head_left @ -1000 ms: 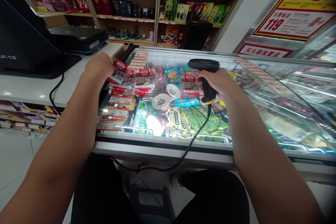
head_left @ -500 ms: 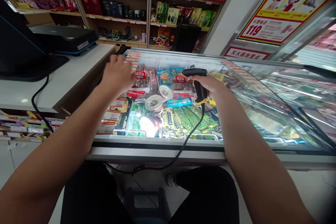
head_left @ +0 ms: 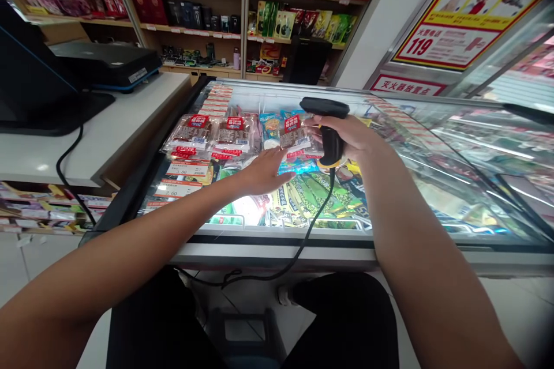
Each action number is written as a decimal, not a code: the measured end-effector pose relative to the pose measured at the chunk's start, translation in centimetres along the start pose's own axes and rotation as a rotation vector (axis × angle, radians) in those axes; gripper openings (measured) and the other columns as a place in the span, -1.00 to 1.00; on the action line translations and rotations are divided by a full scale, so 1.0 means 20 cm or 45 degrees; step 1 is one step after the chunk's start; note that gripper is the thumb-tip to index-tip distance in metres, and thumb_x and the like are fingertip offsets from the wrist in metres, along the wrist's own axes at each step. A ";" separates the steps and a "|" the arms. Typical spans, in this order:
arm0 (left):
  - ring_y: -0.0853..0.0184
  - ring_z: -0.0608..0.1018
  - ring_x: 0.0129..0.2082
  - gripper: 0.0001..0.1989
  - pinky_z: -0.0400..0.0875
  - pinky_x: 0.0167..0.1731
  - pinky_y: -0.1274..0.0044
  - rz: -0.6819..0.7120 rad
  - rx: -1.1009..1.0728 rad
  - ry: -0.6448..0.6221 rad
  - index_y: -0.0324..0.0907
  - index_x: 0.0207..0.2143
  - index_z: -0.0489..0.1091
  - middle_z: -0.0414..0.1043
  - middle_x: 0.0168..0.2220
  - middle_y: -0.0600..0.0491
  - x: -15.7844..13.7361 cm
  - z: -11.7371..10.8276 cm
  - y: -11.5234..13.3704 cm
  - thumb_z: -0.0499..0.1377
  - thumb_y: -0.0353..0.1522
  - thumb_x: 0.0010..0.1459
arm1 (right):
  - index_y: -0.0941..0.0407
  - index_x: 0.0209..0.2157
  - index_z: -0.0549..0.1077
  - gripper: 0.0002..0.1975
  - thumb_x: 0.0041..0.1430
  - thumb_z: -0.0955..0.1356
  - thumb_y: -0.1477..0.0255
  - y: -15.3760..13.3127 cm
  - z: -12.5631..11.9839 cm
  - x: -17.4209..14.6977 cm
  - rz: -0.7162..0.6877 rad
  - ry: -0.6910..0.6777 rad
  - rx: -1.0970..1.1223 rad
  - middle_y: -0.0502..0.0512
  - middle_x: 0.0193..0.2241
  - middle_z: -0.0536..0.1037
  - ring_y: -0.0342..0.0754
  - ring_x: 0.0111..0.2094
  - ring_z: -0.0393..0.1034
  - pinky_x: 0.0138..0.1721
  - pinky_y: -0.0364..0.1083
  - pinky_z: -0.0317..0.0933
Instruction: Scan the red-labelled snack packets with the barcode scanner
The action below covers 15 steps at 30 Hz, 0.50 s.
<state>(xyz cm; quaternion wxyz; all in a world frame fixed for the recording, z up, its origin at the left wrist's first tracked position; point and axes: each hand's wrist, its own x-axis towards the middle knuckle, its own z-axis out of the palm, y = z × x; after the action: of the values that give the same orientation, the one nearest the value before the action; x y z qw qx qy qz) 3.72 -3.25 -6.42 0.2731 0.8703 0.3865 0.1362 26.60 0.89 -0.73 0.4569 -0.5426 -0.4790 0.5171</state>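
My right hand [head_left: 350, 135] is wrapped round the grip of a black and yellow barcode scanner [head_left: 332, 141], its cable hanging down in front. Some of its fingers reach past the grip to the right edge of a clear snack packet [head_left: 295, 131] with a red label. My left hand [head_left: 265, 172] is open, fingers stretched, with the fingertips by that packet's lower left edge; whether they touch it I cannot tell. Two similar packets, a left one [head_left: 193, 132] and a middle one [head_left: 235, 134], lie side by side on the glass-topped freezer [head_left: 303, 237].
Under the glass are green ice-lolly packs [head_left: 314, 193] and tubs, partly hidden by my left arm. Price labels [head_left: 187, 168] line the freezer's left side. A white counter [head_left: 38, 155] with a black scale [head_left: 108, 63] stands at left. Stocked shelves [head_left: 194, 31] stand behind.
My left hand has moved right, from the freezer's left side to beside the right-hand packet. The left packet now shows fully. The scanner stays in my right hand, slightly turned.
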 end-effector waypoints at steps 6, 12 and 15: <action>-0.11 0.11 0.49 0.03 0.12 0.41 0.09 -0.325 -0.888 0.143 -0.07 0.51 -0.26 -0.14 0.53 -0.26 -0.01 -0.06 0.02 0.16 0.13 0.23 | 0.02 -0.06 0.61 -0.65 0.09 0.55 0.33 -0.07 0.00 -0.10 -0.116 -0.136 -0.010 0.14 0.04 0.63 0.11 0.00 0.53 -0.16 -0.01 0.48; 0.09 0.54 0.21 -0.38 0.34 0.33 0.28 -0.265 -1.841 0.282 -0.22 0.21 0.23 0.41 0.25 -0.29 0.06 -0.03 0.01 0.38 -0.40 0.15 | 0.05 0.00 0.60 -0.62 0.13 0.56 0.35 -0.09 0.03 -0.15 -0.259 -0.254 0.032 0.18 0.11 0.60 0.08 0.07 0.48 -0.03 -0.07 0.39; 0.15 0.56 0.19 -0.72 0.39 0.29 0.27 -0.074 -1.843 0.428 -0.21 0.00 0.37 0.52 0.11 -0.15 0.05 -0.08 0.04 0.22 -0.51 0.25 | 0.06 0.00 0.58 -0.63 0.14 0.54 0.36 -0.11 0.05 -0.17 -0.229 -0.234 0.027 0.19 0.15 0.56 0.10 0.03 0.50 -0.13 -0.07 0.43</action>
<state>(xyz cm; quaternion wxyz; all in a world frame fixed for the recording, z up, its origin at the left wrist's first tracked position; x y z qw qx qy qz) 4.05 -2.35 -4.69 0.7189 0.4298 0.2595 0.4808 25.53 -2.30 1.79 0.4614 -0.4430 -0.5598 0.5268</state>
